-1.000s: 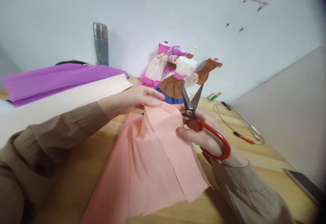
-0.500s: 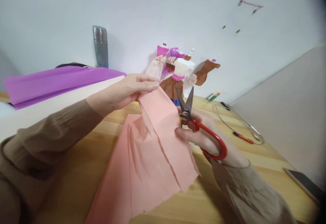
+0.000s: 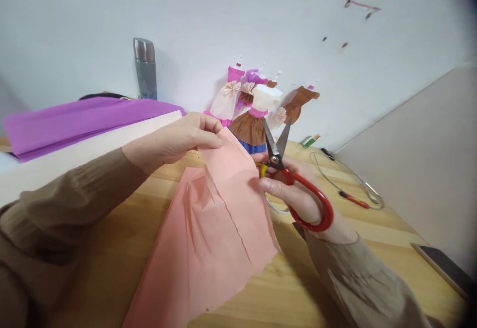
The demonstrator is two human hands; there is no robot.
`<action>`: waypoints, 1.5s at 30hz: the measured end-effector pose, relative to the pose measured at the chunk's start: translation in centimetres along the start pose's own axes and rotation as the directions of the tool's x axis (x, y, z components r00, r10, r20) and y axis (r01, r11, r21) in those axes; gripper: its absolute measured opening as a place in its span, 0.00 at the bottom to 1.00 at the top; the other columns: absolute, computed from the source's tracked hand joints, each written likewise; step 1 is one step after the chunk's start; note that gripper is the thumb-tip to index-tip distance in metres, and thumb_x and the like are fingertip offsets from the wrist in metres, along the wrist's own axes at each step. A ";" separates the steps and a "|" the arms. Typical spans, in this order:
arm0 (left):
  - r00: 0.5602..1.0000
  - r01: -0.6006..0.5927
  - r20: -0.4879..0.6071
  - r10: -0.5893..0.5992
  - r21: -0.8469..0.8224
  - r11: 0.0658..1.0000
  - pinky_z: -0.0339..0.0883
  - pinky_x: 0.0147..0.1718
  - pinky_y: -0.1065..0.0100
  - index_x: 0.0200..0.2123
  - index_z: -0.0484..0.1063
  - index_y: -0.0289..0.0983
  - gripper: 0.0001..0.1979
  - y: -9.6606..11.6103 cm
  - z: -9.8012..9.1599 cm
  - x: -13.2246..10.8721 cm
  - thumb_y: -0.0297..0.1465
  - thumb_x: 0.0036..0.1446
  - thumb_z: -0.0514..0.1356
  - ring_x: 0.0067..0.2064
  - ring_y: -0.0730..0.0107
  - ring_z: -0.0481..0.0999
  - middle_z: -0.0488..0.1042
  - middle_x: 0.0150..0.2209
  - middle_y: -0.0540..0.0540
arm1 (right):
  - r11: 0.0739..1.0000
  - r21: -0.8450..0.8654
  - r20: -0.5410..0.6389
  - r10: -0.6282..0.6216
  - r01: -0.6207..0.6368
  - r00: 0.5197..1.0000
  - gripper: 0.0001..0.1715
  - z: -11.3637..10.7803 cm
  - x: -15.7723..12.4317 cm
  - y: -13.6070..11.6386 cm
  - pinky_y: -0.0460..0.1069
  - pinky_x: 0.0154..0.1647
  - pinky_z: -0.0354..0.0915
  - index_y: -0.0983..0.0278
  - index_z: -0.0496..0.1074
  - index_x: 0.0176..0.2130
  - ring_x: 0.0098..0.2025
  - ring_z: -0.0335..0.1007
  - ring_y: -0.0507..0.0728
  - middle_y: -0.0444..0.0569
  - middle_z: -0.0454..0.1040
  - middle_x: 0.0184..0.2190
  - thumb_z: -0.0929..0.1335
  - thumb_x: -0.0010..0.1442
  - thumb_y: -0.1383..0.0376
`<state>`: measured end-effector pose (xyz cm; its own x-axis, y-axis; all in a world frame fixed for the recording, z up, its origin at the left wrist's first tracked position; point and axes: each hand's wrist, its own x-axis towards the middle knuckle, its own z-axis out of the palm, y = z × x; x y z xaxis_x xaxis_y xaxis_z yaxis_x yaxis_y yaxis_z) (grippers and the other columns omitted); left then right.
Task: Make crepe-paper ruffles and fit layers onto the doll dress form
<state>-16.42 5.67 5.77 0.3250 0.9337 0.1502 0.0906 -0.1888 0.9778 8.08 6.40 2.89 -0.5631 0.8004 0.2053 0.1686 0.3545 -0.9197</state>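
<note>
Salmon-pink crepe paper (image 3: 208, 248) spreads over the front of the wooden table, its upper end folded over and raised. My left hand (image 3: 182, 136) pinches the top left corner of that fold between thumb and fingers. Red-handled scissors (image 3: 313, 201) hang on my right hand (image 3: 298, 194), their dark blades pointing up and spread apart, with no paper between them. The right fingertips are at the paper's right edge; some of these fingers are hidden behind the scissors. A yellow bit shows beside the scissors' pivot.
Small paper dresses (image 3: 249, 126) lean against the wall at the back. Purple paper (image 3: 93, 119) and white paper (image 3: 97, 144) lie at the left, before a grey flask (image 3: 145, 69). A cable with a red-handled tool (image 3: 354, 200) and a phone (image 3: 443, 268) lie at the right.
My left hand has closed from straighter fingers into a pinch on the paper's corner. The folded paper has shifted slightly left, and the open scissors have risen a little to the right.
</note>
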 end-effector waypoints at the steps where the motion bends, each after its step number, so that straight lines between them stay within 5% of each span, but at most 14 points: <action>1: 1.000 0.004 -0.023 -0.003 0.019 1.000 0.69 0.37 0.66 0.26 0.74 0.32 0.04 0.1 0.2 -0.1 0.23 0.43 0.60 0.34 0.68 0.76 0.77 0.30 0.46 | 1.000 -0.018 -0.025 -0.011 0.011 1.000 0.21 0.2 0.0 0.0 0.47 0.30 0.64 0.62 0.73 0.43 0.31 0.67 0.53 0.45 0.71 0.31 0.75 0.51 0.55; 12: 0.996 0.068 0.055 -0.071 0.053 0.996 0.71 0.35 0.67 0.30 0.76 0.30 0.09 0.3 0.4 -0.2 0.30 0.45 0.66 0.35 0.65 0.78 0.79 0.31 0.43 | 0.969 -0.229 -0.083 -0.110 0.088 0.990 0.12 1.7 -0.3 -0.4 0.46 0.26 0.59 0.62 0.72 0.40 0.26 0.59 0.51 0.42 0.65 0.25 0.72 0.53 0.62; 17: 0.996 0.004 0.084 -0.009 0.056 0.998 0.72 0.38 0.66 0.31 0.78 0.32 0.08 0.4 -0.5 -0.2 0.29 0.45 0.66 0.37 0.64 0.79 0.80 0.33 0.44 | 0.985 -0.133 0.153 -0.085 0.106 0.985 0.22 0.1 -0.6 -1.9 0.45 0.24 0.57 0.64 0.72 0.40 0.26 0.60 0.50 0.44 0.66 0.27 0.69 0.59 0.49; 26: 0.998 -0.004 0.055 0.010 -0.091 0.996 0.69 0.31 0.73 0.24 0.75 0.34 0.05 0.0 -1.8 -0.8 0.28 0.44 0.68 0.30 0.71 0.78 0.79 0.27 0.49 | 0.992 -0.124 0.567 0.041 0.036 0.823 0.38 -5.2 -1.1 -1.4 0.48 0.28 0.63 0.69 0.73 0.52 0.28 0.66 0.53 0.51 0.72 0.29 0.63 0.61 0.41; 33: 0.998 0.002 0.065 0.005 -0.099 0.995 0.69 0.32 0.72 0.25 0.74 0.34 0.08 -0.2 -2.1 -0.7 0.30 0.44 0.70 0.31 0.70 0.78 0.79 0.28 0.48 | 0.987 -0.144 0.602 0.035 0.065 0.797 0.36 -5.5 -0.8 -1.4 0.47 0.27 0.63 0.69 0.73 0.51 0.28 0.67 0.53 0.51 0.72 0.30 0.63 0.61 0.42; 45: 0.997 -0.015 0.073 0.020 -0.069 0.998 0.69 0.34 0.70 0.26 0.74 0.35 0.07 -0.1 -1.8 -0.6 0.30 0.45 0.69 0.32 0.70 0.77 0.77 0.27 0.48 | 0.994 -0.111 0.568 0.058 0.006 0.821 0.36 -5.1 -0.8 -0.9 0.47 0.27 0.65 0.69 0.74 0.49 0.28 0.67 0.53 0.51 0.73 0.30 0.65 0.59 0.42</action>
<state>-18.34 5.65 5.85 0.3949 0.9049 0.1586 0.0208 -0.1814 0.9832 12.50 7.92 5.27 -0.9118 0.4037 -0.0748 0.2539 0.4113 -0.8754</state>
